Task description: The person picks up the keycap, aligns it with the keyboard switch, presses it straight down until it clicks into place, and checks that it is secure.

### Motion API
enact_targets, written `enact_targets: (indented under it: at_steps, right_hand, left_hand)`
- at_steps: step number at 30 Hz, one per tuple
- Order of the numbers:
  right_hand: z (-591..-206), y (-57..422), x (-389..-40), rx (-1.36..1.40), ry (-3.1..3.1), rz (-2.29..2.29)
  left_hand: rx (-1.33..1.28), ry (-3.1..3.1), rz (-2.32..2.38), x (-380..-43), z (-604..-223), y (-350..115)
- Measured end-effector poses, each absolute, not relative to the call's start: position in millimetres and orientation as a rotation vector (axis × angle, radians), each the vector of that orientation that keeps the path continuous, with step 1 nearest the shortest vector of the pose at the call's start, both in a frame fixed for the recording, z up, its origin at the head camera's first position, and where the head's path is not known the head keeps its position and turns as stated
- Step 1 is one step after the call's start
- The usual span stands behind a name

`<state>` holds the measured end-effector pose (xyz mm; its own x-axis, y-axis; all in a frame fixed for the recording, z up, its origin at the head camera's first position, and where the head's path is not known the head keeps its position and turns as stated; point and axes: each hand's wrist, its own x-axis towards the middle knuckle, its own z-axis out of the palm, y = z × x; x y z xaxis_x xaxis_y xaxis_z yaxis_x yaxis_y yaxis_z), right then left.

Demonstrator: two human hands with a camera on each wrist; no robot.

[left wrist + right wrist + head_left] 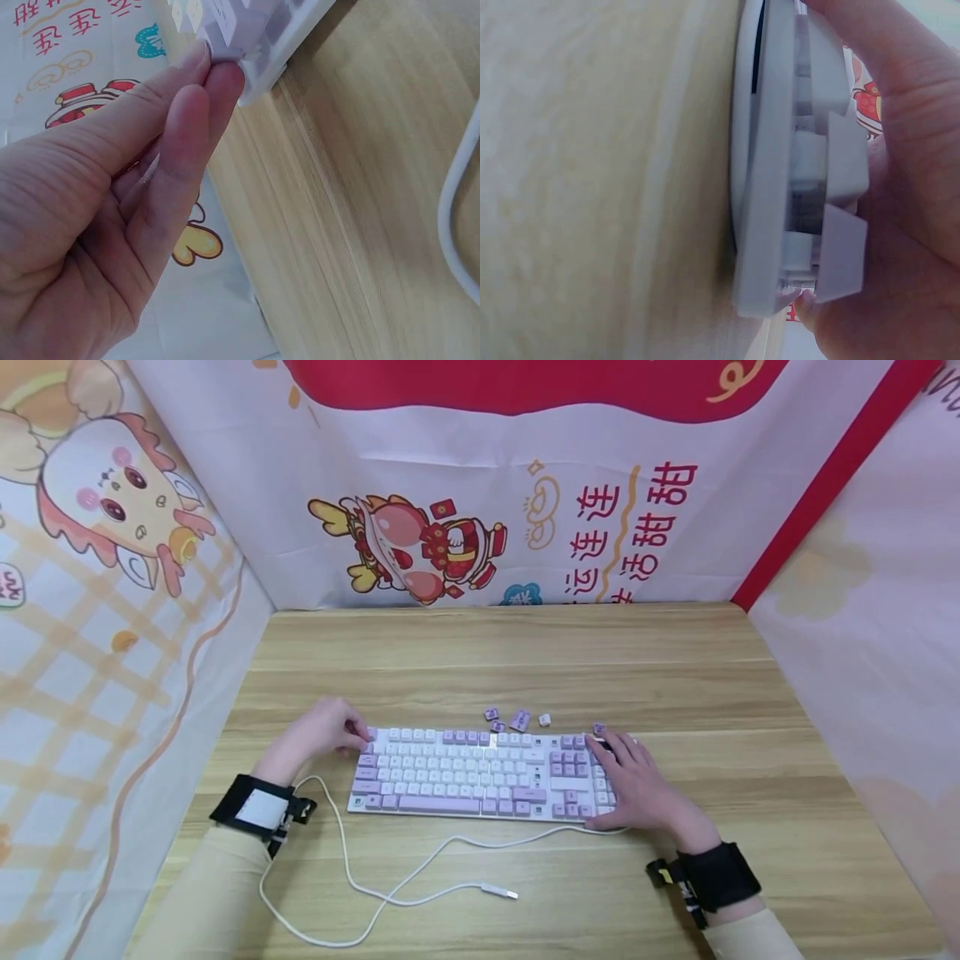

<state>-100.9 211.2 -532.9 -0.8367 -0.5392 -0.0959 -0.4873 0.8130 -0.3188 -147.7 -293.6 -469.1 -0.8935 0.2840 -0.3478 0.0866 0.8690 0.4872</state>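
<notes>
A white and lilac keyboard point(450, 810) lies on the wooden table, with bare switches showing at several spots where keycaps are off. At its far left corner, my left hand point(335, 727) pinches a lilac keycap point(220, 46) between thumb and fingertips. My right hand point(643, 789) spans the number-pad end and holds the keyboard there, thumb at the near edge and fingers toward the far edge. In the right wrist view, the keyboard's side point(769, 195) and its raised keycaps point(844, 247) sit under the palm.
Behind the keyboard lie several loose keycaps, among them a long lilac one point(521, 720), a white one point(544, 720) and a lilac one point(599, 727) near the right hand. A white cable point(390, 897) loops in front, ending in a USB plug point(498, 891). Printed cloth point(465, 452) hangs behind the table.
</notes>
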Motion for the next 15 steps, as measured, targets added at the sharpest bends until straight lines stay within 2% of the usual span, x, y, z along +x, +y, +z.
enact_targets:
  at_steps: [15]
  right_hand:
    - [-531.9,212.7,-100.5,-0.813,2.816,-0.421]
  left_hand:
    - [0.320,2.619,0.563,-153.3,-457.7,-287.4]
